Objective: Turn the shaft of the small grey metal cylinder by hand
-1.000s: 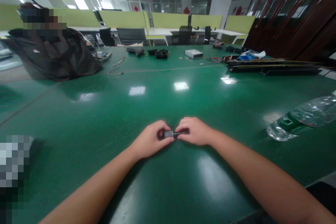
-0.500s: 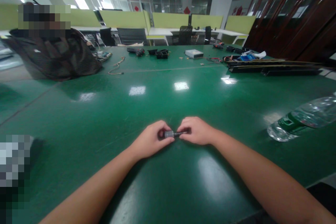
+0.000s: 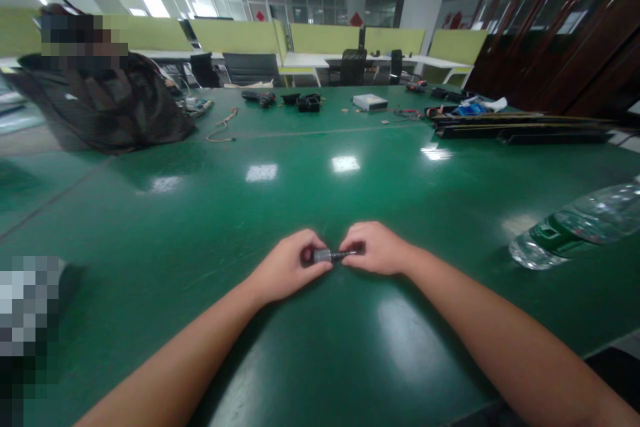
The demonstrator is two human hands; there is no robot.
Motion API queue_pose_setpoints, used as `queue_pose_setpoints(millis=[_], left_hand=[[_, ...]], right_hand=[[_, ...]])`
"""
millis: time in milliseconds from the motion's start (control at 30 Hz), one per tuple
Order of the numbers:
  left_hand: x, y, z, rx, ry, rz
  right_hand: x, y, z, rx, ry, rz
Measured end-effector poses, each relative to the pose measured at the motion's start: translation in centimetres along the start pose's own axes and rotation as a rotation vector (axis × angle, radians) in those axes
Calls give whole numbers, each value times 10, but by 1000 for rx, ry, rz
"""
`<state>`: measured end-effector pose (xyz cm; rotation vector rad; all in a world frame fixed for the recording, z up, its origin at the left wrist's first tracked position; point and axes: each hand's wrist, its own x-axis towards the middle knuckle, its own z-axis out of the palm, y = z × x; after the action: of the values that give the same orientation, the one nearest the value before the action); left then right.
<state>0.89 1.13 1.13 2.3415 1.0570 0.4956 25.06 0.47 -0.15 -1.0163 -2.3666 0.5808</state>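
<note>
Green tabletop (image 3: pixel 320 200) spreads wide from its near edge, past left hand (image 3: pixel 287 268) and right hand (image 3: pixel 379 250) — fingers (image 3: pixel 317 270) clamped on grey-black piece (image 3: pixel 323 255).

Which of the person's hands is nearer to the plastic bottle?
Right. The right hand is to the left of the bottle, with green table between them. The left hand is farther left, on the other side of the right hand.

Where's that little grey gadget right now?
In the head view, the gadget is below centre, its grey body in the left hand and its thin dark shaft reaching into the right hand.
</note>
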Motion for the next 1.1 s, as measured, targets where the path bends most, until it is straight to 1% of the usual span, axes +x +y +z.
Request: queue_pose_setpoints(millis=[400,600,700,833,967,1033,1100], left_hand=[[0,-2,0,-6,-2,6],[0,-1,0,-9,-3,5],[0,-1,0,-12,-1,5],[0,-1,0,-5,2,2],[0,-1,-1,-1,-1,4],[0,-1,-1,-4,-1,8],[0,-1,-1,-6,1,11]], right_hand=[[-3,3,-3,30,8,33],[-4,1,-7,27,-14,61],[-6,4,-13,36,-26,93],[-11,15,-27,65,-62,181],[-14,22,-37,115,-62,249],[-14,21,-36,120,-72,233],[-11,16,-31,108,-86,187]])
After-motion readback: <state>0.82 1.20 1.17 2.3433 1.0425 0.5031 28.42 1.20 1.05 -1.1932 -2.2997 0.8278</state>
